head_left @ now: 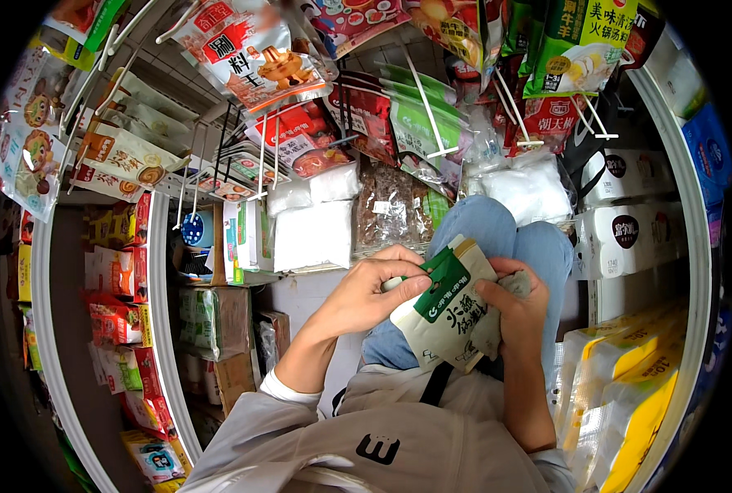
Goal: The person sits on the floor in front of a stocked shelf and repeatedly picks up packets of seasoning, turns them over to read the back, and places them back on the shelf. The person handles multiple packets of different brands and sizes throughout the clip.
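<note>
Over my lap I hold a small stack of cream seasoning packets [452, 324] with a dark green band across the top. They lie tilted and overlap each other. At the upper left corner of the green band, the thumb and fingers of my left hand [371, 292] pinch the edge. My right hand [515, 308] grips the stack's right side, thumb on the front and fingers behind. A greyish crumpled bit shows by the right fingers, too unclear to name. Beneath the packets are my knees in blue jeans [473, 226].
Seasoning pouches hang on white hooks [442, 152] ahead of me. Bags of white goods [312, 234] and a bag of dried brown goods [386, 205] stand low behind my knees. Shelves of packets [119, 320] rise at left; paper rolls [629, 238] and yellow packs [629, 394] sit at right.
</note>
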Motion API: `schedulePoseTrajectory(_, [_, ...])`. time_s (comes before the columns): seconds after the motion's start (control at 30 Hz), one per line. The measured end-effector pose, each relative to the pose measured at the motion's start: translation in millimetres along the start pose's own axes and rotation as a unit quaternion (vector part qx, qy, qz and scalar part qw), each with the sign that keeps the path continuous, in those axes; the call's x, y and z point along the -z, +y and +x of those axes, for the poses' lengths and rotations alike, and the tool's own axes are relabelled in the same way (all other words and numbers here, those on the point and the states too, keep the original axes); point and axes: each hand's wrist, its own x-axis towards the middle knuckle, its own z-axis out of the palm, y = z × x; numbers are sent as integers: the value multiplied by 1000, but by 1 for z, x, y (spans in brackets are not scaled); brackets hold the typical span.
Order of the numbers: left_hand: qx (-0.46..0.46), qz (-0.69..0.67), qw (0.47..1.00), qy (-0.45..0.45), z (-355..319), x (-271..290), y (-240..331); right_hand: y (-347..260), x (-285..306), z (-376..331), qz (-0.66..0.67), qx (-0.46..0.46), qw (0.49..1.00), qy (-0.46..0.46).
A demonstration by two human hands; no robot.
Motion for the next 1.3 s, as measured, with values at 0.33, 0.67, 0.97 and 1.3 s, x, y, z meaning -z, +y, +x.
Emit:
schedulePoseTrajectory(0.33, [0, 20, 1000, -9, 1, -2, 3, 4, 2, 1, 7, -6, 1000, 2])
schedulePoseTrajectory(0.67, [5, -22, 1000, -22, -1, 0, -1, 2, -1, -1, 45, -23, 999, 11])
schedulePoseTrajectory(0.97, [38, 7, 999, 28, 0, -10, -5, 1, -1, 1, 47, -44, 998, 3])
schedulePoseTrajectory(1.3, [16, 23, 997, 77, -3, -17, -13, -11, 9, 9, -123, -8, 987, -103])
